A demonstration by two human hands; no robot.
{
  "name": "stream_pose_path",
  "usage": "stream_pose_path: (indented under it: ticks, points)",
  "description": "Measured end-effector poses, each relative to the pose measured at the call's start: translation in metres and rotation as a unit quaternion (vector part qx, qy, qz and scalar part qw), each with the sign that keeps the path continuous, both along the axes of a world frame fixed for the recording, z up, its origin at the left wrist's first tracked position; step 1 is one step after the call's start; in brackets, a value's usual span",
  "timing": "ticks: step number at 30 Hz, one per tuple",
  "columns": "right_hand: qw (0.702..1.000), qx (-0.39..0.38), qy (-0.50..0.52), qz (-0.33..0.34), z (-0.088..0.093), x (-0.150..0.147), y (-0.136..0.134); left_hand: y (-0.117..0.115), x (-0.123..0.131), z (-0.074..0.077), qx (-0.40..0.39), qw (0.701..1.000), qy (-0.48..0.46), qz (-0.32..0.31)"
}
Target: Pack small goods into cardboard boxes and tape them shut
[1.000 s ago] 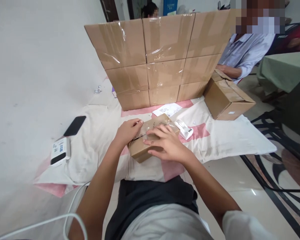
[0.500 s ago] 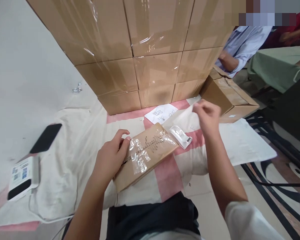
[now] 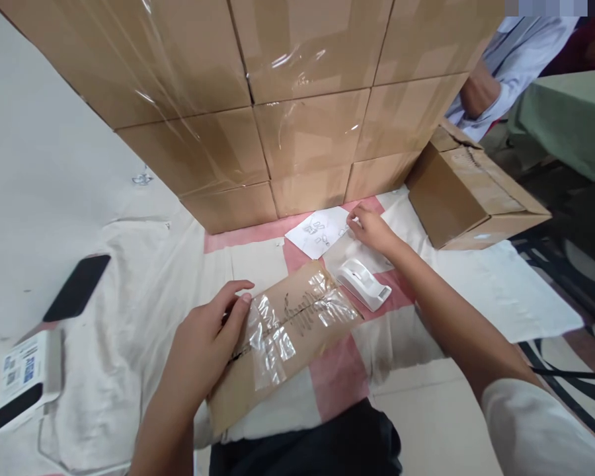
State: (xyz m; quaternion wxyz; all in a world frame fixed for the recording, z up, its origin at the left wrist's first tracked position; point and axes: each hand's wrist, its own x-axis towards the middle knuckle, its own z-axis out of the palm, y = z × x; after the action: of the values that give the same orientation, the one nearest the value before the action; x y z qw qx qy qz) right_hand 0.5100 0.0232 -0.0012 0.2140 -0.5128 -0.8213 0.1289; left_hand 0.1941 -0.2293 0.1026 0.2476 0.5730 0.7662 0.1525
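A flat, taped cardboard box [image 3: 287, 330] with dark scribbled marks lies at an angle in front of me. My left hand [image 3: 211, 330] grips its left edge, thumb on the top near the clear tape and index finger stretched along it. Beyond the box my right hand [image 3: 371, 230] has its fingertips pinched together at the right edge of a white paper sheet [image 3: 317, 231]; what is in them is too small to make out. Several small pieces or drawn shapes show on that sheet. A white plastic device [image 3: 364, 283] with a small dark window lies between box and right hand.
Stacked, taped cartons [image 3: 307, 139] form a wall behind. An open-flapped carton [image 3: 471, 192] stands at the right, near a person's arm [image 3: 480, 92]. On the cloth at left lie a black phone [image 3: 78, 287] and a white labelled device [image 3: 27, 377] with a cable.
My right hand has moved left and down from the translucent sheet to the white paper. The left hand stays on the box. The view has shifted slightly.
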Motion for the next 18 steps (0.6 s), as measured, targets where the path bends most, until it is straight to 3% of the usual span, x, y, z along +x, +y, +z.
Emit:
stream_pose_path:
  ticks: [5, 11, 15, 18]
  points:
    - [0.998, -0.012, -0.061, 0.008, -0.011, -0.011, 0.006, 0.004, -0.002, -0.002, 0.003, 1.0, 0.002, -0.002]
    - [1.0, -0.004, -0.012, 0.023, -0.012, -0.005, 0.007, 0.005, -0.004, -0.004, 0.004, 1.0, 0.005, -0.007]
    - [0.987, 0.038, 0.143, 0.07, 0.003, 0.002, -0.008, 0.005, -0.007, -0.007, 0.006, 1.0, 0.011, -0.004]
    - [0.966, 0.018, 0.234, 0.107, 0.028, 0.003, -0.04, 0.005, -0.01, -0.008, 0.003, 1.0, 0.007, -0.001]
